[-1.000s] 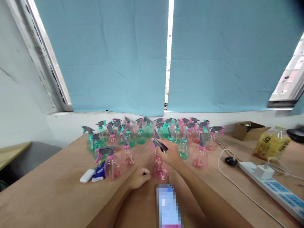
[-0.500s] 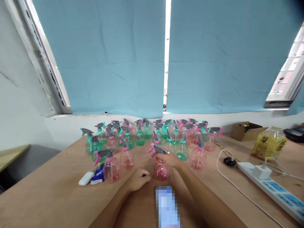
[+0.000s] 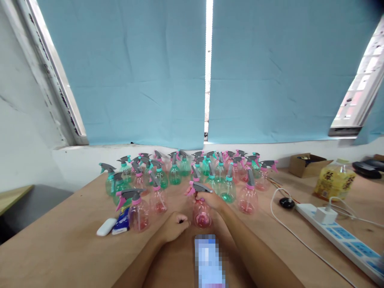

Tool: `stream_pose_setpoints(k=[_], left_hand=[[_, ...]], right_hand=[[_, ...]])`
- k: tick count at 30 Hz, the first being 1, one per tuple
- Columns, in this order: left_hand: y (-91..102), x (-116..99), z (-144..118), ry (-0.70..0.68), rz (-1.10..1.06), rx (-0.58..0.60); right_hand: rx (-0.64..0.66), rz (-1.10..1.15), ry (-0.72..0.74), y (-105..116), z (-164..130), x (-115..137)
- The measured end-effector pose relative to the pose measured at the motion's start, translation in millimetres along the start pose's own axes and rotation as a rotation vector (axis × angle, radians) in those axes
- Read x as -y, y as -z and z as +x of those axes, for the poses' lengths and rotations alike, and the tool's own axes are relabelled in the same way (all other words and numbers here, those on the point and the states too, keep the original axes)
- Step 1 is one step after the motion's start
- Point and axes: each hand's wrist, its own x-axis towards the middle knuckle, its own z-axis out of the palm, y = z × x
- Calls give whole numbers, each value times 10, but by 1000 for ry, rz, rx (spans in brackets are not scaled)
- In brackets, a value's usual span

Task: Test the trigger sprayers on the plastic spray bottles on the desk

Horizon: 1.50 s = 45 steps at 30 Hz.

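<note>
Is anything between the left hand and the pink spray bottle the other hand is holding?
Nothing visible. The left hand rests as a loose fist on the table, just left of the pink spray bottle, with only bare wood between. The right hand grips the bottle's neck.

1. The left hand [image 3: 174, 225] is curled into a loose fist, with the knuckles up and the forearm stretched forward.
2. The right hand [image 3: 211, 200] reaches further forward, its fingers bent in a grip, and the forearm is extended.

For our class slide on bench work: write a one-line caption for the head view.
Right hand grips a pink spray bottle below its trigger; the left hand rests fisted on the table.
</note>
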Motion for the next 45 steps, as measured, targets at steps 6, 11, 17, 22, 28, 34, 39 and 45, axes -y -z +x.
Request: stream_pose_setpoints(k=[6, 11, 17, 22, 28, 34, 39, 45], left_hand=[[3, 13, 5, -27, -2, -11], [7, 45, 18, -29, 9, 4], [1, 25, 16, -35, 10, 1], [-3, 25, 14, -47, 2, -14], [2, 32, 19, -37, 22, 6], [-4, 43, 13, -42, 14, 0], [-14, 81, 18, -39, 1, -12], [-17, 123, 28, -78, 22, -14]], right_hand=[[-70, 57, -18, -55, -9, -22], [-64, 24, -12, -56, -18, 28], [-77, -5, -28, -52, -22, 39], [-103, 25, -27, -58, -3, -49], [-50, -10, -7, -7, -10, -81], [-72, 34, -4, -50, -1, -62], [-98, 34, 7, -55, 3, -87], [-41, 5, 37, -25, 17, -113]])
